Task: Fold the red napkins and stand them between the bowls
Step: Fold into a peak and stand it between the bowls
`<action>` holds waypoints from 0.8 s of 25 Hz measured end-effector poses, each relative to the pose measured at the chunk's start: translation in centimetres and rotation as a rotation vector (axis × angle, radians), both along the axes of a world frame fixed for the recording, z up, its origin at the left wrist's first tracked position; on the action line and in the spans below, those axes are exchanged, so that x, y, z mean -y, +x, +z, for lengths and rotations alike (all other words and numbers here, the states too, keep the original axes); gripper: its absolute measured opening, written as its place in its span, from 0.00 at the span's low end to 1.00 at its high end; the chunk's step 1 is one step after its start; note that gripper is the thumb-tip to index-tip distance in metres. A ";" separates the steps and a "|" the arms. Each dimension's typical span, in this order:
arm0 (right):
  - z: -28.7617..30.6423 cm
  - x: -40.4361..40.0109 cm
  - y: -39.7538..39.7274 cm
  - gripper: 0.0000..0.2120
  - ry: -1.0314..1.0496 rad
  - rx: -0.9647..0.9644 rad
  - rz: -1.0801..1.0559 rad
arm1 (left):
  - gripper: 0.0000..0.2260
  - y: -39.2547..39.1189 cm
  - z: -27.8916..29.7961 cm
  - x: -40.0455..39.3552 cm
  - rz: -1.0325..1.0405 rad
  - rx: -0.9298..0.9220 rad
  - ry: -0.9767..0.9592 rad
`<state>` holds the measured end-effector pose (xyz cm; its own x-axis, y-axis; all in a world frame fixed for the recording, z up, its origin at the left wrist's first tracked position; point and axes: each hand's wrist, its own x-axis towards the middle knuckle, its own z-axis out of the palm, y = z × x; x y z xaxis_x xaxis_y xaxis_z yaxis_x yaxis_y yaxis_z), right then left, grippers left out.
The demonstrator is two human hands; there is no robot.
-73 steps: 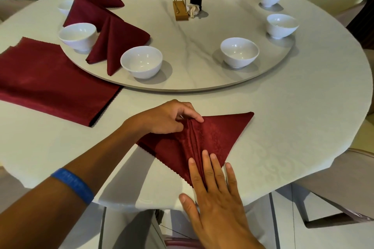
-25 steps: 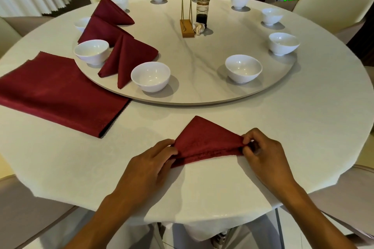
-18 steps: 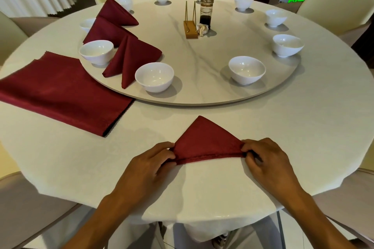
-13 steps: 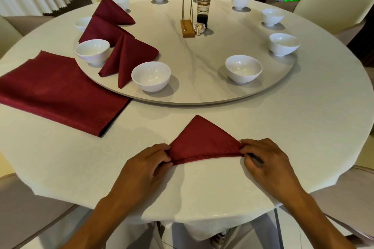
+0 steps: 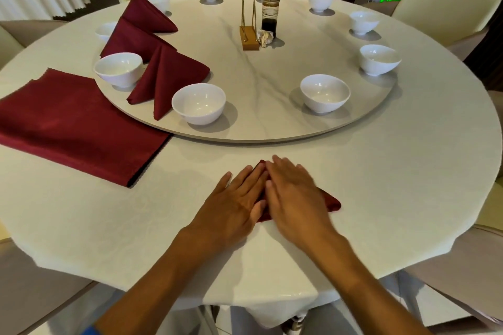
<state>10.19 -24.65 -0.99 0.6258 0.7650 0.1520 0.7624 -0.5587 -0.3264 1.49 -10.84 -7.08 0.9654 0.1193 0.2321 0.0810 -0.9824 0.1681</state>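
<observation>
A folded red napkin [image 5: 330,202] lies flat on the white tablecloth near the front edge, mostly hidden under both hands. My left hand [image 5: 235,205] and my right hand [image 5: 292,195] press on it side by side with straight fingers. Three folded napkins stand on the turntable [image 5: 266,127] at the left: the nearest folded napkin [image 5: 166,76] rises between two white bowls [image 5: 198,103] [image 5: 118,69], the middle napkin [image 5: 130,40] and the far napkin [image 5: 148,14] behind it. A stack of flat red napkins [image 5: 76,125] lies at the left.
More white bowls ring the turntable, such as one bowl [image 5: 325,92] at front right and another bowl [image 5: 378,58] beyond it. A wooden holder [image 5: 249,40] and a dark jar [image 5: 270,17] stand at the centre. Cream chairs [image 5: 446,7] surround the table.
Both hands let go of the napkin's side corners and moved inward on top of it, fingers now flat and pressing it down.
</observation>
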 end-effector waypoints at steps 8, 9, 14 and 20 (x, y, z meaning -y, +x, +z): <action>-3.4 4.2 1.0 0.34 -0.237 0.000 -0.088 | 0.25 -2.9 -0.9 -1.1 0.048 0.100 -0.099; -3.2 5.2 1.3 0.35 -0.276 -0.031 -0.118 | 0.25 -3.7 -0.9 -1.3 0.065 0.098 -0.099; -2.3 1.1 -0.4 0.33 -0.192 0.121 -0.126 | 0.24 -4.7 -1.8 -1.4 0.062 0.124 -0.089; -4.5 2.6 -0.5 0.33 -0.170 0.076 -0.073 | 0.22 -2.9 2.4 -0.5 0.152 0.044 0.088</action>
<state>9.69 -27.30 -5.53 0.6719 0.7370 0.0735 0.7369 -0.6554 -0.1653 -1.45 -10.30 -4.64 0.9266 0.2401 0.2894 0.2239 -0.9706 0.0882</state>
